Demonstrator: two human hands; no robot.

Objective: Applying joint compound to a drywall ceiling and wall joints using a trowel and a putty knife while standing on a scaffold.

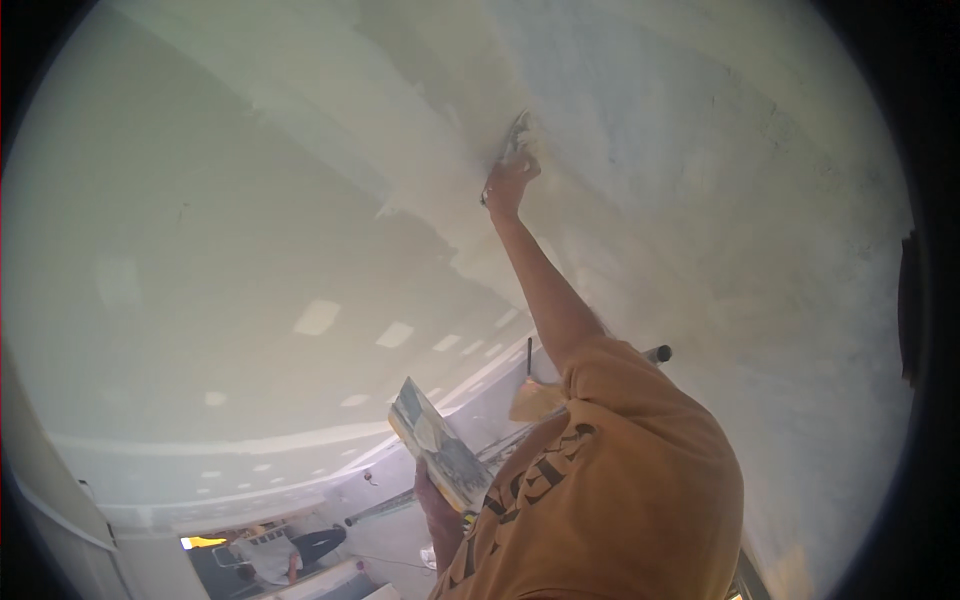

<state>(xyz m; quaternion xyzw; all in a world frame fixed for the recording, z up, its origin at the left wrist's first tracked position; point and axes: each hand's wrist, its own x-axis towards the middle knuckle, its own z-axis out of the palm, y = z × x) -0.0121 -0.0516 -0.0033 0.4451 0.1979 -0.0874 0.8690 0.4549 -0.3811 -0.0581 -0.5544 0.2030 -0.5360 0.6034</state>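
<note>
My right arm, in an orange-brown short sleeve, stretches up to a pale plasterboard surface with smeared filler. My right hand is closed around a small flat blade like a filling knife, which lies against the surface. Whitish filler shows at the blade's edge. Lower down, my left hand grips a flat rectangular board by its lower side. The board is tilted, with grey-white filler smeared over its face. My left forearm is mostly hidden behind the shirt.
Greenish plasterboard carries wide filler bands and rows of pale patches. Far below, another person in a light top and dark trousers is near a doorway. A dark-ended tube protrudes behind my shoulder. A dark object stands at the right rim.
</note>
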